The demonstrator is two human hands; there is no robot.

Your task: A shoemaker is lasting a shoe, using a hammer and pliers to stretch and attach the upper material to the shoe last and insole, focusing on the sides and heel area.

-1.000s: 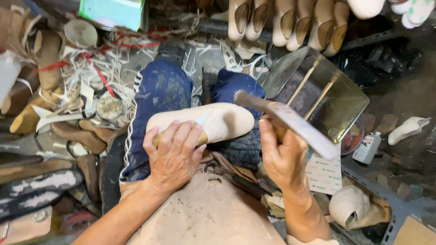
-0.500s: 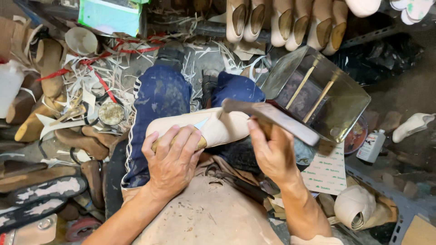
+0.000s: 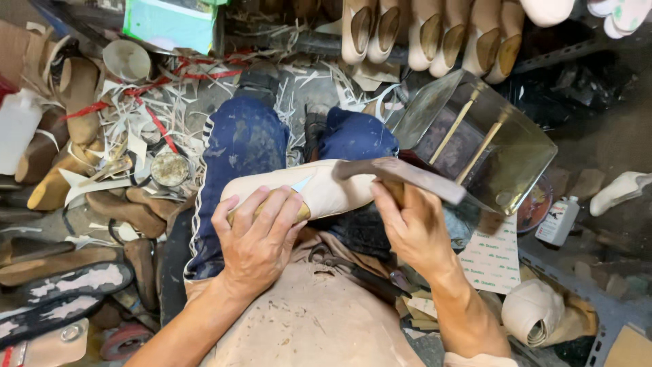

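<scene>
Cream leather shoe upper (image 3: 319, 190) lies across the lap, left hand (image 3: 258, 238) fingers clamped over its heel end. Right hand (image 3: 411, 228) fingers wrap a hammer (image 3: 401, 173), head at the toe: tapping looks underway. Next strike needs short swing; metal tin (image 3: 502, 149) crowds the right.

Both bare forearms reach forward over the lap. The left hand (image 3: 257, 238) lies palm down, fingers (image 3: 272, 207) curled forward in a grip. The right hand (image 3: 414, 228) is closed in a fist, thumb side up, wrist bent slightly inward
</scene>
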